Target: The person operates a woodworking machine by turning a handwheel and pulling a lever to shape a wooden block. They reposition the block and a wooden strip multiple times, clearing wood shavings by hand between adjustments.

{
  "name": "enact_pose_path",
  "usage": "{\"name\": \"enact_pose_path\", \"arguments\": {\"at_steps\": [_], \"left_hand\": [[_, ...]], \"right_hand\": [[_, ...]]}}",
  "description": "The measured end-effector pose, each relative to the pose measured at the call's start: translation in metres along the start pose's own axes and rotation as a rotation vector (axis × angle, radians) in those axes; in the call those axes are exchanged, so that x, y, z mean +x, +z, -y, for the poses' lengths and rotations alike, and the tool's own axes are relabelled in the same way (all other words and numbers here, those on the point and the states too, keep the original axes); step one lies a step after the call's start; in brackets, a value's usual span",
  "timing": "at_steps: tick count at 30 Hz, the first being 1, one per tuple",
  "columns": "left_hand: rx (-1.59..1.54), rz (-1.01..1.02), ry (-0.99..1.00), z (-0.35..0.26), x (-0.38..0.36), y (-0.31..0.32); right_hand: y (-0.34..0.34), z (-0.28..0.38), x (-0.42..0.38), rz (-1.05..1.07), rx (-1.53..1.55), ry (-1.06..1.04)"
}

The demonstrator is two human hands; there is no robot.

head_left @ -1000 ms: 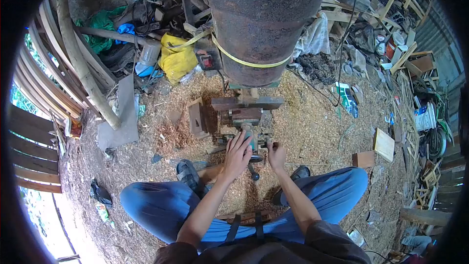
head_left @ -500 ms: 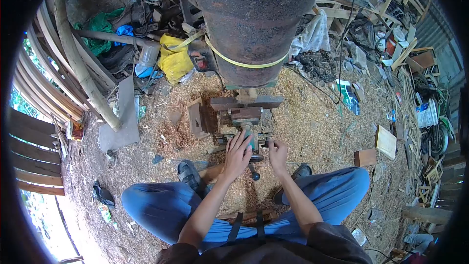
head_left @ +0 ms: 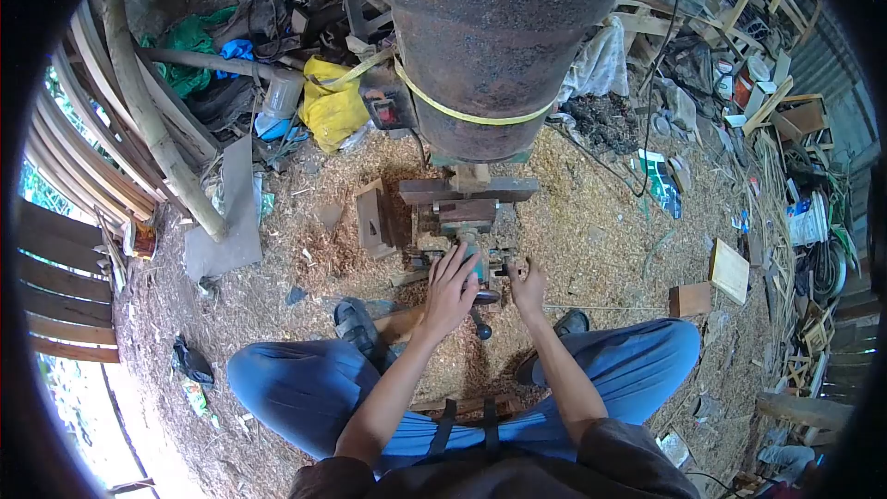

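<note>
My left hand [head_left: 449, 288] lies over the left side of a small green machine part [head_left: 478, 267], its fingers stretched forward. Beside a dark knob on that machine's right side is my right hand [head_left: 528, 290], with thumb and fingers apart. A black handwheel [head_left: 486, 298] and a ball-ended lever [head_left: 482, 329] stick out between my hands. Just ahead, a dark wooden block [head_left: 466, 212] sits in front of a wooden crosspiece [head_left: 508, 190]. Above them stands a large rusty drum [head_left: 490, 46] with a yellow strap [head_left: 471, 120] around it.
Wood shavings cover the ground. A wooden frame [head_left: 373, 219] stands left of the machine; a yellow sack [head_left: 331, 106] lies behind it. A grey sheet [head_left: 224, 245] and long poles [head_left: 157, 129] are at the left. Wood blocks [head_left: 690, 299] and mixed scrap lie at the right.
My right hand's fingers have spread and come off the dark knob. My left hand has barely moved. The view has shifted slightly, placing the drum a little further right.
</note>
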State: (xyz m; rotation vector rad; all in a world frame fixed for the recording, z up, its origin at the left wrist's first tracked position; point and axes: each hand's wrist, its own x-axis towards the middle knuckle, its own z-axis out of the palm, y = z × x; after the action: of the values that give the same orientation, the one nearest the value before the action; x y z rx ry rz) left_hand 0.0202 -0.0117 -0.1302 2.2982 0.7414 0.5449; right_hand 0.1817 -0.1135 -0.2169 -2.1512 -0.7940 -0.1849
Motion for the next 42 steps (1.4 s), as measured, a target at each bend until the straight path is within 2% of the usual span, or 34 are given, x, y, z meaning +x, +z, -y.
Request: {"name": "enact_pose_path", "arguments": {"at_steps": [2, 3, 5, 6, 8, 9, 11, 12, 13, 15, 16, 17, 19, 20, 23, 24, 25, 27, 31, 33, 34, 36, 38, 40, 41, 42], "left_hand": [[0.008, 0.001, -0.002, 0.0, -0.001, -0.002], [0.007, -0.002, -0.002, 0.0, 0.0, -0.002], [-0.001, -0.006, -0.003, -0.003, -0.001, -0.001], [0.0, -0.006, 0.003, -0.003, -0.001, -0.001], [0.009, -0.006, 0.003, -0.001, 0.0, -0.004], [0.006, -0.01, 0.001, -0.002, 0.0, -0.003], [0.001, -0.013, 0.004, -0.004, -0.001, 0.0], [0.002, -0.012, 0.006, -0.004, -0.001, -0.001], [0.005, -0.013, 0.01, -0.003, 0.001, -0.002], [0.005, -0.018, 0.007, -0.001, 0.003, -0.003], [0.0, -0.015, 0.0, -0.003, 0.0, -0.002], [0.001, -0.014, 0.0, -0.003, -0.002, -0.001], [0.005, -0.029, 0.008, -0.001, 0.0, 0.0], [0.004, -0.027, 0.005, -0.001, -0.001, -0.001], [-0.002, -0.032, 0.009, -0.002, 0.002, -0.001], [-0.007, -0.03, 0.009, -0.002, 0.002, -0.001], [-0.011, -0.024, 0.006, -0.001, -0.001, -0.001], [-0.002, -0.021, 0.009, 0.0, 0.0, -0.002], [-0.01, -0.002, 0.007, -0.002, 0.0, -0.002], [-0.006, -0.023, -0.007, -0.012, -0.006, -0.011], [-0.004, -0.057, -0.016, -0.02, 0.001, -0.019], [0.036, -0.159, 0.068, -0.046, 0.011, -0.052], [0.084, -0.247, 0.157, -0.086, 0.031, -0.095], [0.164, -0.523, 0.268, -0.133, 0.051, -0.135], [0.178, -0.531, 0.255, -0.155, 0.059, -0.151], [0.235, -0.599, 0.319, -0.177, 0.072, -0.166]], "right_hand": [[-0.012, 0.011, 0.004, 0.552, 0.25, 0.609], [-0.003, 0.004, -0.004, 0.555, 0.248, 0.609], [0.023, -0.025, -0.025, 0.225, 0.028, 0.246], [0.02, -0.024, -0.02, 0.224, 0.028, 0.243], [0.012, -0.023, -0.009, 0.41, 0.165, 0.371], [0.018, -0.032, -0.015, 0.414, 0.165, 0.373], [0.036, -0.057, -0.029, 0.325, 0.495, 0.596], [0.027, -0.063, -0.026, 0.536, 0.362, 0.59], [0.03, -0.06, -0.026, 0.534, 0.368, 0.588], [0.037, -0.055, -0.035, 0.349, 0.07, 0.375], [0.032, -0.037, -0.034, 0.092, 0.088, 0.371], [0.014, -0.017, -0.023, 0.092, 0.089, 0.373], [-0.024, 0.025, 0.003, 0.333, -0.019, 0.417], [-0.029, 0.035, 0.002, 0.359, -0.073, 0.318], [-0.013, 0.017, -0.005, 0.427, -0.167, 0.352], [-0.01, 0.008, 0.003, 0.574, -0.19, 0.406], [-0.007, 0.002, 0.0, 0.577, -0.191, 0.407], [-0.003, -0.001, -0.002, 0.451, -0.048, 0.352], [0.004, -0.002, 0.0, 0.506, -0.01, 0.413], [0.002, -0.005, 0.01, 0.301, 0.088, 0.254], [-0.026, 0.023, 0.039, 0.34, 0.173, 0.285], [-0.078, 0.084, 0.114, 0.293, 0.473, 0.186], [-0.131, 0.158, 0.204, 0.102, 0.614, 0.03], [-0.153, 0.211, 0.298, -0.004, 0.781, -0.179], [-0.157, 0.246, 0.335, 0.025, 0.988, -0.137], [-0.155, 0.267, 0.367, 0.101, 1.008, -0.095]]}}
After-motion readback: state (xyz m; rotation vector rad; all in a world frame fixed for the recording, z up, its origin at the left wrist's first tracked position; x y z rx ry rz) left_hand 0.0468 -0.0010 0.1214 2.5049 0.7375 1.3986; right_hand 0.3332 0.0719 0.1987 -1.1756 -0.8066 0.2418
